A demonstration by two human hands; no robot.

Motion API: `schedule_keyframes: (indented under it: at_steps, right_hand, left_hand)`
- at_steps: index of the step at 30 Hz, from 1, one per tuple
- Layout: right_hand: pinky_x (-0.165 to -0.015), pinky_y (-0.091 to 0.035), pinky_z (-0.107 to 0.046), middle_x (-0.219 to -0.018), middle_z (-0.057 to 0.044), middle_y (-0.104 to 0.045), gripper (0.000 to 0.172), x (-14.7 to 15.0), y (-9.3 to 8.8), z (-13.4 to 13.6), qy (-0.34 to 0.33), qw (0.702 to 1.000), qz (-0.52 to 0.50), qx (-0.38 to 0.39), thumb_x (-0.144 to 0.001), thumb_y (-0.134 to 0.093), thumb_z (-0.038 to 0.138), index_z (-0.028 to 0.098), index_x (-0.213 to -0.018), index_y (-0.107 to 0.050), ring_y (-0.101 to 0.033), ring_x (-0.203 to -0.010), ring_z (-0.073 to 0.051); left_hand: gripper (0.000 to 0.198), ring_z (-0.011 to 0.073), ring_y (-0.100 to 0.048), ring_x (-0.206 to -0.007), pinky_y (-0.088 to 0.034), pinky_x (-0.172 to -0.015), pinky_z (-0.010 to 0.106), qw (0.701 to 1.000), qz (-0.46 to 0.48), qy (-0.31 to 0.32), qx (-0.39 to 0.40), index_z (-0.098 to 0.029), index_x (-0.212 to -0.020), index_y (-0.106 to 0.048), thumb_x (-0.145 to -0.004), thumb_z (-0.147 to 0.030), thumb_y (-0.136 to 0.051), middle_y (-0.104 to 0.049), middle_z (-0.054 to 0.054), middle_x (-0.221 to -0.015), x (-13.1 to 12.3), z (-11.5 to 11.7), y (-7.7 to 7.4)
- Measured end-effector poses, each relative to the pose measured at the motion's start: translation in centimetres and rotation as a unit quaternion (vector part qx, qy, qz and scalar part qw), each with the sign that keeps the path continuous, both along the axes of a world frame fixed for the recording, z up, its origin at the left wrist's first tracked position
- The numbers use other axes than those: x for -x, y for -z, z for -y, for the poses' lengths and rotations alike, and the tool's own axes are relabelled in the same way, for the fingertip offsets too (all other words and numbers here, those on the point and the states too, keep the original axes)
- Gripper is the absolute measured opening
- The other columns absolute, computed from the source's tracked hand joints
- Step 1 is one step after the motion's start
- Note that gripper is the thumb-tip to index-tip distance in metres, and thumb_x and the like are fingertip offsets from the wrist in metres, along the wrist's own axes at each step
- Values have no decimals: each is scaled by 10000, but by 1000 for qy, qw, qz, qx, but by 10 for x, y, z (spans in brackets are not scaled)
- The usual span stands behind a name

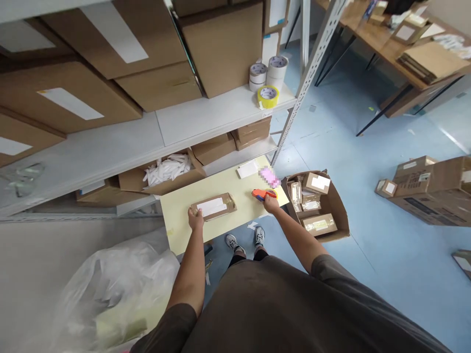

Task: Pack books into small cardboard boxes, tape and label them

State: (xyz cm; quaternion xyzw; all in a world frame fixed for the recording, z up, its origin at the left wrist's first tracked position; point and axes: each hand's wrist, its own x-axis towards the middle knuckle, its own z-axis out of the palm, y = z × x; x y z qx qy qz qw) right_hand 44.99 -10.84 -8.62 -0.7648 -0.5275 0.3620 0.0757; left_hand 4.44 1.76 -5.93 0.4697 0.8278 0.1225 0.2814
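On the pale yellow tabletop [235, 215] lies a long brown cardboard box [217, 207] with white labels on its upper face. My left hand [196, 218] grips its left end, with the thumb over the near edge. To the right of the box, my right hand [271, 202] is closed around an orange and blue tape dispenser [259, 194] with a yellow ring showing behind it. Some space separates the dispenser from the box. Behind them are a white slip or pad [248, 169] and a blurred pink item [270, 177].
An open carton [340, 223] of small taped boxes stands right of the table. A grey shelf [206, 113] with large cartons and tape rolls [268, 96] runs along the back. Clear plastic wrap [121, 279] bulges at left. More cartons [434, 189] sit on the floor at right.
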Motion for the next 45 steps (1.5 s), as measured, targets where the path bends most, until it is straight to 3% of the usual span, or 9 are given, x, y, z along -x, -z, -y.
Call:
schedule_keyframes:
  at_steps: [6, 14, 18, 23, 27, 30, 33, 37, 45]
  right_hand:
    - [-1019, -512, -433, -1405, -201, -697, 458, 27, -65, -30, -42, 996, -31, -74, -1082, -468, 403, 151, -1458, -539, -676, -1226, -333]
    - [-862, -538, -321, -1141, -98, -794, 541, 144, -123, -84, -174, 974, -126, -75, -990, -670, 631, 203, -1320, -686, -737, -978, -261]
    - [-890, -536, -321, -1129, -113, -800, 469, 168, -127, -101, -210, 974, -75, -29, -953, -742, 602, 185, -1167, -765, -737, -1013, -274]
    - [-869, -542, -319, -1106, -98, -804, 446, 165, -130, -108, -221, 973, -69, 1, -939, -744, 590, 188, -1131, -772, -732, -995, -273]
    - [-832, -544, -299, -1056, -85, -793, 444, 161, -131, -106, -237, 969, -73, 10, -949, -707, 609, 189, -1082, -766, -731, -949, -251]
    - [-841, -560, -303, -1082, -80, -788, 456, 156, -128, -104, -235, 967, -97, 9, -947, -693, 614, 194, -1109, -763, -736, -956, -250]
    - [-860, -574, -310, -1098, -77, -785, 490, 151, -125, -100, -224, 967, -123, 18, -933, -699, 624, 193, -1161, -755, -737, -987, -255]
    - [-858, -586, -320, -1065, -67, -787, 523, 146, -124, -95, -216, 964, -152, 21, -917, -702, 642, 189, -1174, -747, -734, -988, -253]
    - [-843, -593, -331, -1033, -66, -789, 531, 142, -125, -93, -217, 955, -202, 13, -877, -733, 672, 195, -1110, -750, -738, -956, -256]
  left_hand:
    - [608, 342, -653, -1387, -519, -1140, 418, 999, 27, 28, 20, -185, -1570, -568, -1022, -440, -636, -713, 157, -1466, -2, 4, -18]
    - [620, 304, -687, -1338, -533, -1077, 378, 996, 79, 18, 33, -242, -1609, -545, -1040, -474, -627, -737, 118, -1442, 1, 14, -23]
    - [654, 317, -704, -1299, -521, -1061, 384, 989, 145, 19, 10, -237, -1598, -556, -1010, -496, -675, -759, 151, -1388, 8, 20, -11]
    - [676, 314, -626, -1396, -482, -1116, 387, 964, 261, 48, -21, -169, -1642, -480, -1030, -424, -613, -604, 215, -1581, 22, 21, 3]
    - [737, 345, -504, -1506, -399, -1222, 421, 956, 260, 72, -116, -116, -1618, -500, -944, -329, -707, -547, 246, -1618, 35, 21, -3]
    - [668, 336, -607, -1387, -450, -1184, 426, 941, 283, 79, -170, -150, -1562, -577, -945, -362, -719, -678, 207, -1464, 34, 19, -14]
    - [515, 307, -743, -1131, -576, -994, 402, 900, 417, 91, -83, -149, -1332, -745, -977, -517, -681, -786, 174, -1235, 21, 15, -22]
    - [586, 298, -776, -1017, -607, -914, 418, 839, 537, 91, 6, -130, -1103, -824, -873, -666, -769, -820, 174, -1105, 6, 13, -26]
    - [401, 256, -762, -874, -605, -882, 379, 873, 479, 82, -42, -140, -941, -866, -797, -513, -836, -826, 103, -882, 4, 25, -36]
